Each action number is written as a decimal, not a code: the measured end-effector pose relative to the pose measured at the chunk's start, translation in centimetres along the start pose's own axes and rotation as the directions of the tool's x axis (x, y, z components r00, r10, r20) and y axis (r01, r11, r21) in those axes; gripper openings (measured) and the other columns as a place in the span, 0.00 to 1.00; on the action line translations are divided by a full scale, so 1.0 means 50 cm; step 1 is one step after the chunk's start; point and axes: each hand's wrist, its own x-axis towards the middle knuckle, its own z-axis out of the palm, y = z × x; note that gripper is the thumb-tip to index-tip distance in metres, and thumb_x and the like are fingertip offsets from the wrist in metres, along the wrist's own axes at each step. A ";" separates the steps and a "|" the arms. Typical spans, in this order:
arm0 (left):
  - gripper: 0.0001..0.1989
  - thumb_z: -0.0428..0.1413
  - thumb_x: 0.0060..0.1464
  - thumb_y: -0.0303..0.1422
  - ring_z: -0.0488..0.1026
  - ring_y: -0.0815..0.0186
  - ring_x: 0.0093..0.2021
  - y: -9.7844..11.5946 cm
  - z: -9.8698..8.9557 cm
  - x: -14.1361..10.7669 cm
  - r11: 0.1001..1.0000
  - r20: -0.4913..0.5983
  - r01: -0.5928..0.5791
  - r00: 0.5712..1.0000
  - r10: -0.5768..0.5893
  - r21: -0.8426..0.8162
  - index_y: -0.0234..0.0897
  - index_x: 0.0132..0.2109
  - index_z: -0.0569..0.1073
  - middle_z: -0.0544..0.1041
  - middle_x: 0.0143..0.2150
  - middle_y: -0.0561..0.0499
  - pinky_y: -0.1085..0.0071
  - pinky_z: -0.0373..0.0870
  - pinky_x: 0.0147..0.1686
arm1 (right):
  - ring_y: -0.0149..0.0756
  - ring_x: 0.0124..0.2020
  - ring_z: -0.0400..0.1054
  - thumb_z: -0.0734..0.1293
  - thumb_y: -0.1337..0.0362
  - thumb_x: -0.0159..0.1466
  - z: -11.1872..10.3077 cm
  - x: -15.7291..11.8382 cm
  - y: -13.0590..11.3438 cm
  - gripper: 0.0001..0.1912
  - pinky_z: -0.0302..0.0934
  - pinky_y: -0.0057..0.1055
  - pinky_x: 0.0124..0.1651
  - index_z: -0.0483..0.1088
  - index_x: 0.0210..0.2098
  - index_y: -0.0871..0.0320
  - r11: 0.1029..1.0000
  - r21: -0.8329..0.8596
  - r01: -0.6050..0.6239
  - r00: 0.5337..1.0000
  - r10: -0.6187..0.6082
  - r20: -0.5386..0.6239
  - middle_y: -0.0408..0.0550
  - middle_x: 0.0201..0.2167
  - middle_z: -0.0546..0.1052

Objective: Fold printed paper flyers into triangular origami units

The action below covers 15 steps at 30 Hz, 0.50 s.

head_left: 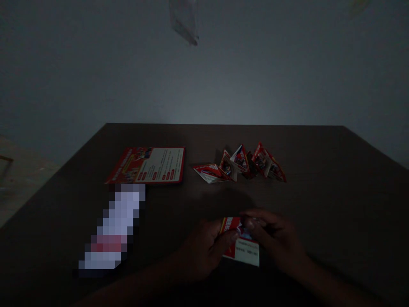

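Note:
A partly folded red and white printed paper (247, 252) is held between both hands near the table's front edge. My left hand (207, 243) grips its left side, the thumb lying on top. On the right, my right hand (276, 238) pinches the paper's upper part between thumb and fingers. Behind the hands stand several folded red and white paper pieces (211, 172), angular in shape, in a loose row. A stack of flat printed sheets (162, 166) lies at the left, red on one side and white with text on the other.
A pixelated, pale elongated object (118, 226) lies on the dark table (179, 132) left of my hands, close to the sheets. A pale wall rises behind the table, with a translucent hanging thing (185, 21) at the top.

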 end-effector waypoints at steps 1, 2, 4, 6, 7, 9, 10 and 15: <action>0.17 0.46 0.62 0.43 0.64 0.74 0.21 -0.004 0.002 0.001 0.998 -0.040 0.036 0.999 -0.038 -0.046 0.33 0.41 0.71 0.69 0.24 0.56 0.78 0.62 0.23 | 0.29 0.22 0.66 0.66 0.59 0.62 0.001 0.001 0.000 0.11 0.61 0.24 0.25 0.72 0.42 0.57 0.999 0.036 -0.007 1.000 0.008 -0.027 0.41 0.21 0.73; 0.19 0.45 0.62 0.45 0.61 0.75 0.18 -0.007 0.004 0.002 0.992 -0.080 0.077 0.993 -0.085 -0.099 0.33 0.41 0.70 0.67 0.23 0.56 0.79 0.59 0.19 | 0.29 0.23 0.66 0.67 0.59 0.61 0.002 0.002 0.001 0.14 0.62 0.24 0.26 0.70 0.46 0.56 0.998 0.062 -0.013 0.998 0.016 -0.053 0.39 0.21 0.72; 0.21 0.45 0.61 0.47 0.60 0.75 0.16 -0.012 0.007 0.003 0.976 -0.141 0.127 0.978 -0.153 -0.178 0.33 0.41 0.70 0.67 0.22 0.57 0.79 0.57 0.16 | 0.28 0.23 0.65 0.68 0.61 0.60 0.004 0.004 0.001 0.21 0.62 0.24 0.27 0.65 0.52 0.55 0.996 0.086 -0.035 0.995 0.042 -0.088 0.37 0.21 0.70; 0.20 0.46 0.61 0.47 0.65 0.73 0.19 -0.014 0.007 0.002 0.975 -0.174 0.108 0.974 -0.142 -0.193 0.32 0.38 0.70 0.70 0.24 0.54 0.78 0.61 0.19 | 0.27 0.22 0.64 0.69 0.61 0.59 0.005 0.007 0.001 0.24 0.61 0.24 0.27 0.62 0.53 0.55 0.991 0.117 -0.062 0.991 0.075 -0.109 0.36 0.21 0.70; 0.19 0.48 0.60 0.45 0.69 0.71 0.23 -0.014 0.006 0.002 0.978 -0.184 0.073 0.977 -0.110 -0.195 0.33 0.39 0.70 0.72 0.26 0.52 0.76 0.66 0.23 | 0.27 0.21 0.64 0.69 0.61 0.59 0.005 0.009 0.001 0.25 0.61 0.24 0.26 0.60 0.53 0.56 0.987 0.141 -0.078 0.989 0.094 -0.112 0.36 0.20 0.70; 0.14 0.51 0.60 0.41 0.74 0.66 0.36 -0.013 0.000 0.000 0.977 -0.247 -0.044 0.969 -0.009 -0.208 0.35 0.46 0.68 0.75 0.38 0.48 0.72 0.71 0.35 | 0.27 0.21 0.63 0.70 0.60 0.59 0.001 0.013 0.002 0.26 0.60 0.23 0.25 0.58 0.53 0.55 0.974 0.196 -0.113 0.985 0.136 -0.105 0.35 0.20 0.70; 0.15 0.51 0.60 0.39 0.73 0.63 0.43 -0.014 -0.005 -0.002 0.974 -0.290 -0.108 0.956 0.047 -0.201 0.37 0.51 0.65 0.74 0.46 0.46 0.68 0.71 0.41 | 0.26 0.20 0.63 0.70 0.59 0.59 -0.002 0.016 0.003 0.26 0.59 0.23 0.24 0.57 0.53 0.55 0.967 0.219 -0.131 0.983 0.155 -0.094 0.35 0.20 0.70; 0.25 0.53 0.52 0.27 0.61 0.54 0.58 -0.019 -0.033 -0.009 0.883 -0.343 -0.319 0.833 0.435 0.345 0.40 0.57 0.60 0.61 0.59 0.41 0.57 0.65 0.52 | 0.22 0.13 0.57 0.69 0.56 0.60 -0.020 0.026 0.009 0.21 0.52 0.18 0.15 0.54 0.45 0.52 0.942 0.268 -0.202 0.976 0.217 -0.027 0.33 0.20 0.71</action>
